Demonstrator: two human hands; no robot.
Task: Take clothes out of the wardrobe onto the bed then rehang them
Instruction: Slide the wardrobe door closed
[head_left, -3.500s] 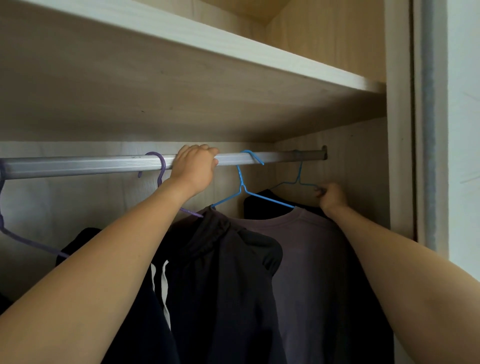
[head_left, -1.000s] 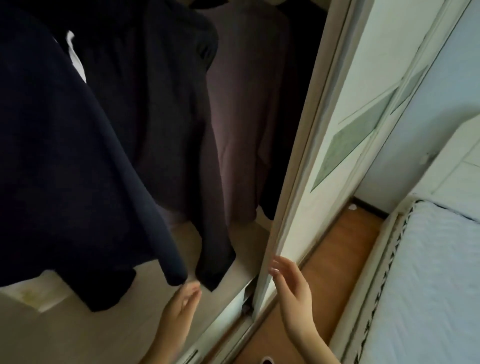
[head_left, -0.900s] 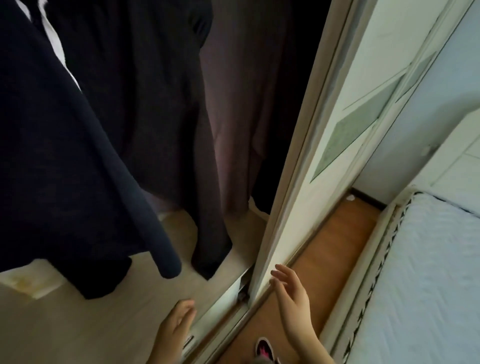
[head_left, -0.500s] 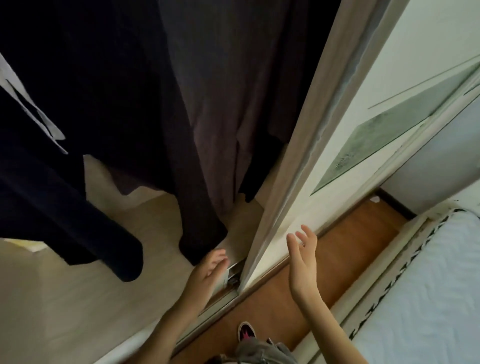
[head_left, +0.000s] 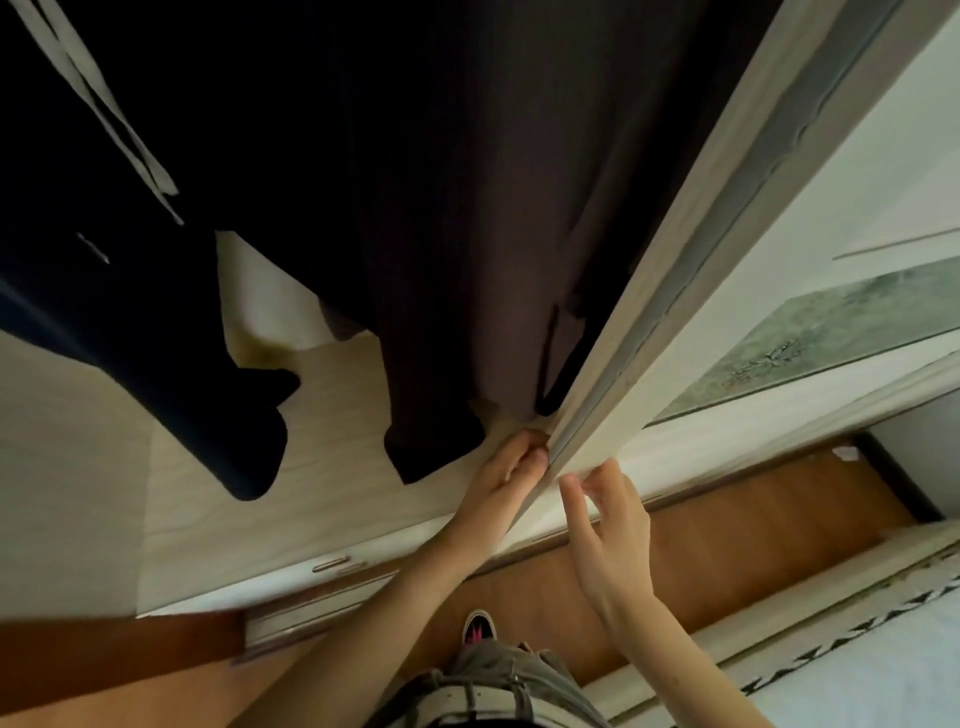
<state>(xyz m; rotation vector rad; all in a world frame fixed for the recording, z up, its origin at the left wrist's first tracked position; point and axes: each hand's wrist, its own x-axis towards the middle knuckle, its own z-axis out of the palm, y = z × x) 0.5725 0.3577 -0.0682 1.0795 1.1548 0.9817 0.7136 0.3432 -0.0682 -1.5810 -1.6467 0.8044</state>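
Dark clothes hang inside the wardrobe: a navy garment (head_left: 130, 312) on the left and a dark grey-mauve one (head_left: 467, 234) beside it, both reaching down close to the pale wardrobe floor (head_left: 337, 467). The white sliding door (head_left: 675, 270) runs diagonally through the view. My left hand (head_left: 504, 478) grips the door's inner edge low down, fingers curled round it. My right hand (head_left: 613, 530) touches the door's outer face just beside that edge with fairly straight fingers. The hangers and the rail are out of view.
A strip of wooden floor (head_left: 727, 545) lies between the wardrobe and the bed (head_left: 883, 691), which shows white at the lower right. My shoe (head_left: 479, 626) stands on that floor. The wardrobe's bottom track (head_left: 322, 566) runs along the front.
Both hands have come down from the rail and the hangers. Over the last half second they reached up to the door's edge, where the left hand took hold and the right hand touched.
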